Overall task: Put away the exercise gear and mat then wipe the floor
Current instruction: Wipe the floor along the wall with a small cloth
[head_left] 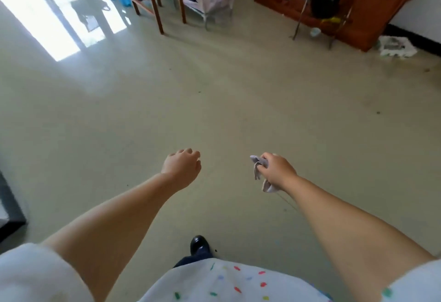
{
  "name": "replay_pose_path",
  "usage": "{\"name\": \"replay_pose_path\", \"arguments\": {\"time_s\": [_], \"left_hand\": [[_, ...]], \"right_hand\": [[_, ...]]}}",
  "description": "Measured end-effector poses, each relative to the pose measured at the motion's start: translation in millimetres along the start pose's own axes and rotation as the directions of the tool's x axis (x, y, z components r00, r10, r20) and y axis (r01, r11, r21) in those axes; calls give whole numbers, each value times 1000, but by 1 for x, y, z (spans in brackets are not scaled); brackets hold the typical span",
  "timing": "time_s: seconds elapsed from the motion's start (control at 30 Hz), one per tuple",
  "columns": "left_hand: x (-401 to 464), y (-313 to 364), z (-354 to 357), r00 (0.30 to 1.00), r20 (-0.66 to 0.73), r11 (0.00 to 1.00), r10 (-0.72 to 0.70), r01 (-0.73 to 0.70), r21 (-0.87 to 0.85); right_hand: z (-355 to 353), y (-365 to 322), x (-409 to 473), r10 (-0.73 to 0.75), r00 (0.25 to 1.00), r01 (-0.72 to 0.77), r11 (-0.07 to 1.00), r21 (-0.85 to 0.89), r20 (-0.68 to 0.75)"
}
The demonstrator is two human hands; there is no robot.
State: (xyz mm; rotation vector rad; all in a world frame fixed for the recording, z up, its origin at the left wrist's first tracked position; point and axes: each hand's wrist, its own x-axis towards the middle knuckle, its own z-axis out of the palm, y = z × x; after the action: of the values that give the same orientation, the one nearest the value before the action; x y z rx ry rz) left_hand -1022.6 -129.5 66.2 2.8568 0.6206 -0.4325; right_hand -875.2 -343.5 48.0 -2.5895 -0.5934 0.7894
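While both bare arms reach forward over the pale floor (pixel 214 101), the right hand (pixel 278 170), right of the frame's centre, is closed around a small grey cloth (pixel 259 172) whose ends hang out above and below the fist. The left hand (pixel 182 168), just left of centre, holds nothing, its fingers loosely curled. A black shoe (pixel 199 244) shows at lower centre. Wooden chair legs (pixel 155 3) stand at the top, a brown cabinet (pixel 372 12) at upper right
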Motion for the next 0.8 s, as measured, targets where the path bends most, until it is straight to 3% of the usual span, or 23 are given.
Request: {"name": "replay_pose_path", "arguments": {"time_s": [0.2, 0.4, 0.8], "left_hand": [[15, -128, -19, 986, -47, 987, -161, 161, -9], [51, -201, -23, 949, -6, 948, -314, 313, -53], [225, -341, -86, 822, 37, 815, -568, 568, -118]], "right_hand": [[35, -123, 76, -136, 983, 152, 979, -137, 122], [56, -223, 156, -292, 932, 337, 916, -218, 215], [33, -413, 394, -497, 792, 605, 717, -347, 355]]}}
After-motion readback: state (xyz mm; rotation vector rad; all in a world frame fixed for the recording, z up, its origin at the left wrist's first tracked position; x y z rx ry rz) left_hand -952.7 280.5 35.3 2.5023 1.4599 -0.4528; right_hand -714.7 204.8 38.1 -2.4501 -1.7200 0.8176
